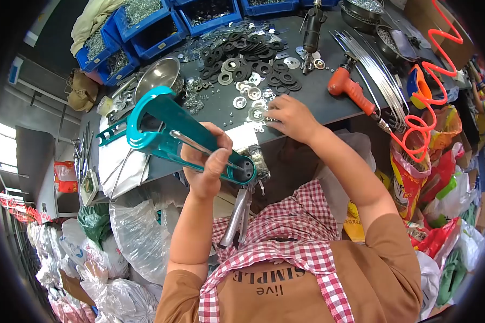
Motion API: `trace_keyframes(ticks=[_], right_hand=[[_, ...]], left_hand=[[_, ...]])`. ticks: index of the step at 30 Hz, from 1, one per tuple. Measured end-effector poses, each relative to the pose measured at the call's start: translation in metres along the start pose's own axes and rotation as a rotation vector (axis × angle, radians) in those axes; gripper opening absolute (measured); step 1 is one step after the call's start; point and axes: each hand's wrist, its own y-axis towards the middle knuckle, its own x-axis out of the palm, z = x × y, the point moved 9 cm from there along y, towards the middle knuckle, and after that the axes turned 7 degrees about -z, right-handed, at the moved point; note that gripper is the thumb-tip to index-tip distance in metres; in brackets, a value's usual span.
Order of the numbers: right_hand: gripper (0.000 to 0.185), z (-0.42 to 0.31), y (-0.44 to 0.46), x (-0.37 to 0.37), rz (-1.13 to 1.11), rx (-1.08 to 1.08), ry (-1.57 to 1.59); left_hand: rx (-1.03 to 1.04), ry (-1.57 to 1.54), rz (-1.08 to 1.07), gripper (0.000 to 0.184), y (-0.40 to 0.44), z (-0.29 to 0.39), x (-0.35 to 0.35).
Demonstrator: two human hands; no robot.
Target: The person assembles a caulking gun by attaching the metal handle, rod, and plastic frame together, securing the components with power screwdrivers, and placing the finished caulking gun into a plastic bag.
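Note:
My left hand (207, 161) is wrapped around a teal plastic frame (151, 141), long and hollow with a rounded end, held tilted above the front edge of the bench. A metal rod (191, 142) runs inside the frame. At its lower end, metal handles (236, 218) hang in front of my apron. My right hand (293, 119) is at the bench edge, fingertips bent down among small metal parts beside a large washer (257, 113); what is between them is hidden. Black rubber rings (242, 48) and metal discs (241, 102) are piled just beyond.
Blue bins (145, 32) of small hardware line the back. A metal bowl (159, 78) stands left. To the right lie a red-handled air tool (353, 89), a bundle of metal rods (377, 70) and a coiled red hose (431, 70). Plastic bags (140, 237) crowd the floor.

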Motion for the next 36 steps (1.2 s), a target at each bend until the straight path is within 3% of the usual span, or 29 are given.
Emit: trace_keyframes(ticks=[2,5,8,11,15,23,25,30,32,33,34,36], right_hand=[[0.026,0.001,0.011,0.014,-0.081,-0.067,-0.099],[0.041,0.012,0.024,0.017,-0.08,0.053,-0.036],[0.041,0.023,0.034,0.021,-0.174,0.183,-0.122],[0.035,0.037,0.036,0.035,-0.171,0.273,-0.08],[0.026,0.063,0.039,0.047,-0.321,0.546,0.091],[0.024,0.112,0.023,-0.018,-0.104,0.586,0.083],[0.021,0.128,-0.007,-0.016,-0.233,0.86,0.337],[0.017,0.132,-0.03,-0.018,-0.081,0.77,0.346],[0.015,0.116,-0.024,-0.033,0.075,0.501,0.291],[0.025,0.124,-0.03,-0.023,-0.023,0.637,0.397],[0.025,0.124,-0.032,-0.021,-0.023,0.639,0.396],[0.042,0.104,-0.025,-0.031,0.059,0.425,0.064]], left_hand=[[0.005,-0.028,0.011,0.037,-0.002,-0.01,-0.007],[0.076,-0.037,0.032,0.037,-0.005,-0.01,-0.011],[0.07,0.001,0.044,0.037,-0.007,-0.015,-0.007],[0.06,0.215,-0.031,0.037,-0.007,-0.018,0.006],[0.043,0.146,-0.033,0.037,-0.006,-0.018,0.005],[0.022,0.127,-0.022,0.039,-0.007,-0.019,0.007],[0.022,0.13,-0.021,0.039,-0.007,-0.019,0.007],[0.012,0.113,-0.029,0.04,-0.005,-0.022,0.005],[0.034,0.106,-0.041,0.04,-0.005,-0.021,0.006],[0.034,0.095,-0.033,0.04,-0.005,-0.021,0.006],[0.032,0.092,-0.033,0.04,-0.005,-0.022,0.007],[0.052,0.083,-0.029,0.04,-0.005,-0.02,0.007]])
